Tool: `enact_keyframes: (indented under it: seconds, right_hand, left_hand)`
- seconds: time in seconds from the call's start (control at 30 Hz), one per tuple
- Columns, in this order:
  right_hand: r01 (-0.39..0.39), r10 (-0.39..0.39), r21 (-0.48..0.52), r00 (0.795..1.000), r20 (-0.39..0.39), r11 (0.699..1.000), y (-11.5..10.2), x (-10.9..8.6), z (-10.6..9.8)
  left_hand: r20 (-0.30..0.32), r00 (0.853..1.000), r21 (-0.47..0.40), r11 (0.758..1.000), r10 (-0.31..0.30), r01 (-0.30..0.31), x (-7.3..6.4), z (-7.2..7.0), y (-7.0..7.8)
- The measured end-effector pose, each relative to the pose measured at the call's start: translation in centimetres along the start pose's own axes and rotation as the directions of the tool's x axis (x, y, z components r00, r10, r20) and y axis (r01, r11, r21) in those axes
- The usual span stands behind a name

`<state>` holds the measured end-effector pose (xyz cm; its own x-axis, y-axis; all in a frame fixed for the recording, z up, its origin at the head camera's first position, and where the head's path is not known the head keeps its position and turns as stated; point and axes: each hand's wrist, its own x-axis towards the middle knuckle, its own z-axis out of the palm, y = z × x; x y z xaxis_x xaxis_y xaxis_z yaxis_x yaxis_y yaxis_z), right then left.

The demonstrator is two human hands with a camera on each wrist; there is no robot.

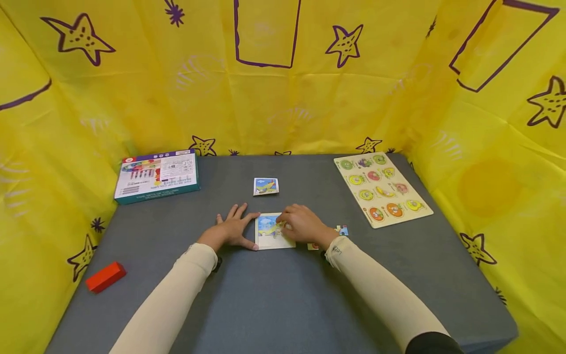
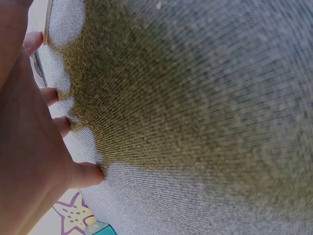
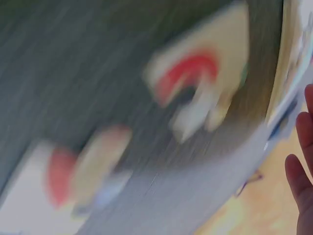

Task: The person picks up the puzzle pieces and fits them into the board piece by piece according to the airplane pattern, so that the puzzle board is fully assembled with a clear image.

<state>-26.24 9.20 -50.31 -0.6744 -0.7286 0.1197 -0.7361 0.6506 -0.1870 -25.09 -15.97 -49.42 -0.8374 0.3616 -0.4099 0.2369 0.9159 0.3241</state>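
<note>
A small puzzle tray (image 1: 274, 242) lies flat on the table, with blue and yellow picture pieces (image 1: 267, 225) in its upper part and bare pale board below. My left hand (image 1: 232, 230) is spread at its left side, index finger and thumb touching the edge; the left wrist view shows other fingertips (image 2: 62, 126) on the cloth. Over the tray's right side, my right hand (image 1: 301, 225) bends its fingers down and pinches a puzzle piece (image 1: 283, 225), mostly hidden by the fingers. Loose puzzle pieces (image 1: 312, 247) lie beside the right wrist, blurred in the right wrist view.
A picture card (image 1: 266, 186) lies beyond the tray. At the back left is a flat toy box (image 1: 157, 176); a red block (image 1: 105, 277) sits at the front left. A wooden fruit board (image 1: 382, 189) lies to the right. Yellow curtains (image 1: 283, 108) enclose the grey table (image 1: 274, 305).
</note>
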Motion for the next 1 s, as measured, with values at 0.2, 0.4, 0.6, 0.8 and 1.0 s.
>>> enact_keyframes:
  seconds: [0.2, 0.4, 0.6, 0.8, 1.0]
  right_hand:
    - [-0.07, 0.069, -0.031, 0.997, -0.043, 0.997, 3.4, -3.4, -1.3]
    - [-0.153, 0.152, -0.031, 0.987, -0.047, 0.988, 6.6, -7.8, -1.6]
    - [-0.183, 0.182, -0.002, 0.981, -0.063, 0.983, 8.2, -11.0, -2.2]
    - [-0.185, 0.186, 0.009, 0.979, -0.08, 0.983, 9.0, -13.1, -2.5]
    - [-0.135, 0.133, -0.009, 0.983, -0.126, 0.991, 9.4, -14.0, -2.3]
  left_hand:
    - [-0.016, 1.0, 0.019, 1.0, 0.001, 0.0, 0.0, 0.0, -0.6]
    - [-0.011, 1.0, 0.021, 1.0, 0.008, -0.007, 0.0, -0.1, -0.9]
    - [0.001, 1.0, 0.015, 1.0, -0.001, 0.001, 0.1, 0.1, -1.0]
    - [0.006, 1.0, 0.013, 1.0, 0.013, -0.013, 0.3, 0.3, -0.8]
    - [0.012, 1.0, 0.009, 1.0, 0.02, -0.02, 0.4, 0.3, -0.5]
